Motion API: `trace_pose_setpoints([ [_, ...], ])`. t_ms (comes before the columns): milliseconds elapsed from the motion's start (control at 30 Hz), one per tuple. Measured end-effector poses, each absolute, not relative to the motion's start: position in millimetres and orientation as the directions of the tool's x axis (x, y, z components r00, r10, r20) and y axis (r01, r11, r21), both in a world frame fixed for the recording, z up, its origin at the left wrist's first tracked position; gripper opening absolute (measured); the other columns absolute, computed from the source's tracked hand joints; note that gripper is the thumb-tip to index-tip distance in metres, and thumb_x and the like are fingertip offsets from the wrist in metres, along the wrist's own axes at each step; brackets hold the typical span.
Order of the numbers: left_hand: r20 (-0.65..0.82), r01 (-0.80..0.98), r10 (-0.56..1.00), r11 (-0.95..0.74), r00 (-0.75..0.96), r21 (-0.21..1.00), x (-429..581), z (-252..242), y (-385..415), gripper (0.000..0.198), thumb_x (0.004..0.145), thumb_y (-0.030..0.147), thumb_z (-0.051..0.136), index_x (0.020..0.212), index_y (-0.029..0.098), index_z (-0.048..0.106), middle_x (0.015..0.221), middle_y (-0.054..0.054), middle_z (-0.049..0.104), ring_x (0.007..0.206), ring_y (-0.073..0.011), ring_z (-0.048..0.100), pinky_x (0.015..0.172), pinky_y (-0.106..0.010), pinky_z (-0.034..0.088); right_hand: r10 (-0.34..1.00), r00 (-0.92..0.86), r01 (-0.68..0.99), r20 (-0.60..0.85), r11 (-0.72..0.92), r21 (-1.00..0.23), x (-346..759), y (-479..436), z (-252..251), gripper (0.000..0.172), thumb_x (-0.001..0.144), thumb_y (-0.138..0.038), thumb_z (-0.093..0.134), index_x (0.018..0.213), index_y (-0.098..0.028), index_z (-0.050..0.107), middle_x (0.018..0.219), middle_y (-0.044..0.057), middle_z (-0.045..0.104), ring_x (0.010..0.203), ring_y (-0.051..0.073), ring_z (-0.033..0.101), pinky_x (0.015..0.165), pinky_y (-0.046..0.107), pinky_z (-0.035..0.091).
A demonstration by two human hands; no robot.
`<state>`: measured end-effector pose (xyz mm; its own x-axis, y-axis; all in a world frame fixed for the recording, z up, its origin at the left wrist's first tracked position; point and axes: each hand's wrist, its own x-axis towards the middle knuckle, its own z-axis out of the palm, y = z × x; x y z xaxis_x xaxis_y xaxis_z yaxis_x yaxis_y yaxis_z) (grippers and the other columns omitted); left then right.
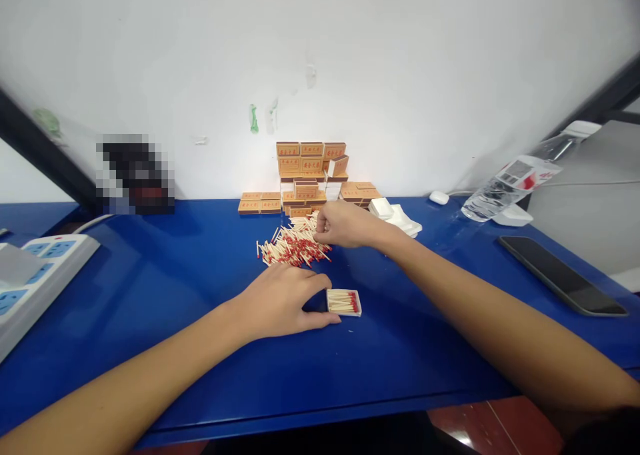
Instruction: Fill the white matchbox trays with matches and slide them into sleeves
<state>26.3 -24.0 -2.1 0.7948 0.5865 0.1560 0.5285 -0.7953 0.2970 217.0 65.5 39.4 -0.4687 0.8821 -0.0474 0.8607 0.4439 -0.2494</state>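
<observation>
A small white matchbox tray (pixel 344 302) lies on the blue table with a layer of red-tipped matches (pixel 343 301) in it. My left hand (pixel 286 302) rests at its left end, thumb on the near side and index finger on the far side. Beyond it is a loose heap of matches (pixel 295 243), red heads mostly toward me. At the heap's right edge, my right hand (pixel 345 225) has its fingers curled and pinched on matches; the fingertips are partly hidden. Behind the heap stand stacked orange matchboxes (pixel 311 165).
White empty trays (pixel 397 218) are piled right of the heap. Along the right side are a white earphone case (pixel 439 198), a tilted plastic bottle (pixel 515 182) and a phone (pixel 560 275). A power strip (pixel 55 268) lies at left. A white wall (pixel 200 55) backs the table.
</observation>
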Motion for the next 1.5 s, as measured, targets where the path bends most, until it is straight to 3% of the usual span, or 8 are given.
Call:
trace_pose_setpoints([
  [233, 0.141, 0.574, 0.629, -0.764, 0.764, 0.294, 25, -1, -24, 0.039, 0.093, 0.059, 0.064, 0.099, 0.022, 0.07, 0.075, 0.001, 0.069, 0.063, -0.0159, 0.062, 0.055, -0.028, 0.033, 0.899, -0.437, 0.864, -0.024, 0.412, -0.29, 232, 68, 48, 0.009, 0.077, -0.021, 0.071, 0.07, -0.015, 0.069, 0.06, 0.001, 0.058, 0.057, 0.012, 0.047, 0.056, 0.03, 0.032],
  [600, 0.176, 0.681, 0.751, -0.654, 0.636, 0.33, 28, -1, -19, 0.038, 0.088, 0.057, 0.07, 0.104, 0.023, 0.074, 0.059, 0.004, 0.06, 0.054, -0.0138, 0.056, 0.053, -0.027, 0.032, 0.772, -0.636, 0.687, 0.012, 0.573, -0.447, 266, 20, 70, 0.027, 0.088, -0.04, 0.069, 0.071, -0.02, 0.064, 0.057, -0.007, 0.034, 0.054, 0.01, 0.03, 0.054, 0.03, 0.024],
  [800, 0.156, 0.673, 0.742, -0.661, 0.652, 0.332, 27, 1, -18, 0.038, 0.089, 0.058, 0.067, 0.097, 0.021, 0.072, 0.06, 0.003, 0.059, 0.055, -0.0143, 0.056, 0.052, -0.028, 0.03, 0.724, -0.688, 0.675, -0.041, 0.619, -0.401, 253, -9, 59, 0.01, 0.086, -0.027, 0.069, 0.08, -0.02, 0.071, 0.065, -0.003, 0.055, 0.058, 0.011, 0.043, 0.058, 0.029, 0.027],
  [900, 0.172, 0.664, 0.735, -0.67, 0.656, 0.331, 26, 0, -18, 0.037, 0.09, 0.058, 0.067, 0.102, 0.023, 0.072, 0.062, 0.003, 0.06, 0.055, -0.0143, 0.056, 0.053, -0.027, 0.031, 0.742, -0.667, 0.707, -0.067, 0.602, -0.372, 252, -13, 52, 0.015, 0.089, -0.034, 0.07, 0.085, -0.02, 0.074, 0.072, 0.0, 0.062, 0.063, 0.013, 0.048, 0.059, 0.03, 0.028],
  [1000, 0.175, 0.664, 0.733, -0.672, 0.657, 0.328, 26, -1, -18, 0.038, 0.09, 0.057, 0.067, 0.103, 0.022, 0.073, 0.061, 0.003, 0.06, 0.054, -0.0137, 0.055, 0.052, -0.027, 0.03, 0.759, -0.648, 0.711, -0.069, 0.57, -0.411, 259, -11, 50, 0.019, 0.09, -0.041, 0.07, 0.093, -0.022, 0.075, 0.072, -0.001, 0.06, 0.06, 0.012, 0.045, 0.058, 0.03, 0.026],
  [1200, 0.159, 0.67, 0.734, -0.672, 0.66, 0.316, 26, -2, -18, 0.038, 0.091, 0.058, 0.066, 0.104, 0.023, 0.073, 0.061, 0.004, 0.059, 0.054, -0.0137, 0.055, 0.053, -0.027, 0.029, 0.768, -0.638, 0.703, -0.059, 0.55, -0.451, 268, -5, 43, 0.011, 0.09, -0.031, 0.069, 0.09, -0.022, 0.075, 0.063, -0.005, 0.052, 0.056, 0.01, 0.041, 0.058, 0.03, 0.025],
  [1500, 0.194, 0.647, 0.706, -0.704, 0.681, 0.292, 25, -3, -17, 0.038, 0.092, 0.059, 0.065, 0.095, 0.022, 0.07, 0.062, 0.003, 0.06, 0.053, -0.0128, 0.054, 0.052, -0.027, 0.03, 0.711, -0.703, 0.628, 0.019, 0.632, -0.454, 263, -9, 36, 0.009, 0.091, -0.027, 0.067, 0.094, -0.022, 0.074, 0.071, -0.004, 0.057, 0.06, 0.01, 0.044, 0.06, 0.028, 0.027],
])
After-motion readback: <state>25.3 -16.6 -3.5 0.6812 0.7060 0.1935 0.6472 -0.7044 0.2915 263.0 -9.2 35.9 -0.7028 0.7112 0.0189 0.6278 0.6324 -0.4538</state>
